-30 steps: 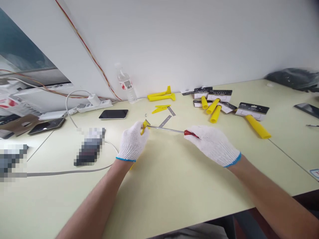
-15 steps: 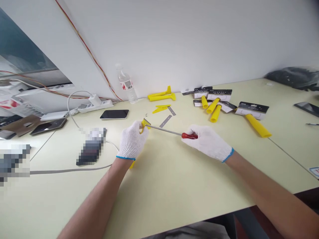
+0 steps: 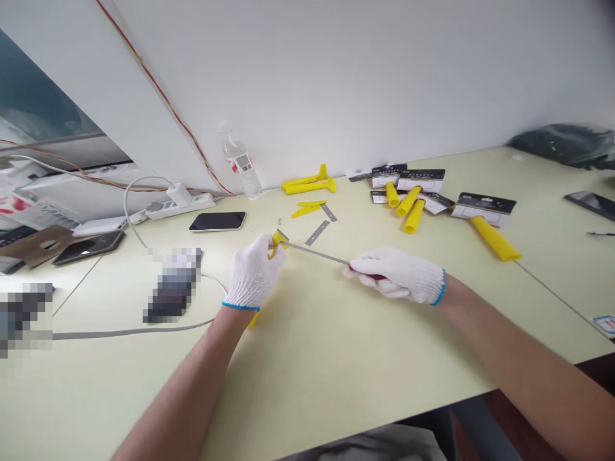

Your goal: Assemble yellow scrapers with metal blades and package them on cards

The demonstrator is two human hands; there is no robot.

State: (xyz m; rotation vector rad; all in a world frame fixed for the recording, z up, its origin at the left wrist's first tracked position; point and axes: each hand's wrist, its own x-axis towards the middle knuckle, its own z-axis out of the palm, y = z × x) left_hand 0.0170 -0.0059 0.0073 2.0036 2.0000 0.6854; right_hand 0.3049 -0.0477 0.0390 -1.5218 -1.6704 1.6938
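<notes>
My left hand [image 3: 253, 272], in a white knit glove with a blue cuff, is shut on a small yellow plastic part [image 3: 277, 246], with a lower yellow piece [image 3: 253, 319] showing below the hand. The steel shaft of a screwdriver [image 3: 315, 252] runs from that part to my right hand [image 3: 396, 276], also gloved. That hand is shut on the screwdriver's red handle, which is almost entirely hidden by the glove. The shaft tip sits at the yellow part, though the exact contact is too small to see.
Loose steel blades [image 3: 317, 232] and yellow plastic pieces [image 3: 305, 209] lie just beyond my hands. Packaged yellow-handled scrapers [image 3: 485, 210] lie to the right. Further back stand a water bottle [image 3: 240, 165] and a power strip [image 3: 180, 207]. A phone [image 3: 217, 221] lies on the left.
My right hand has twisted at the wrist and shifted slightly left, turning the screwdriver and hiding more of its red handle. My left hand has stayed nearly still.
</notes>
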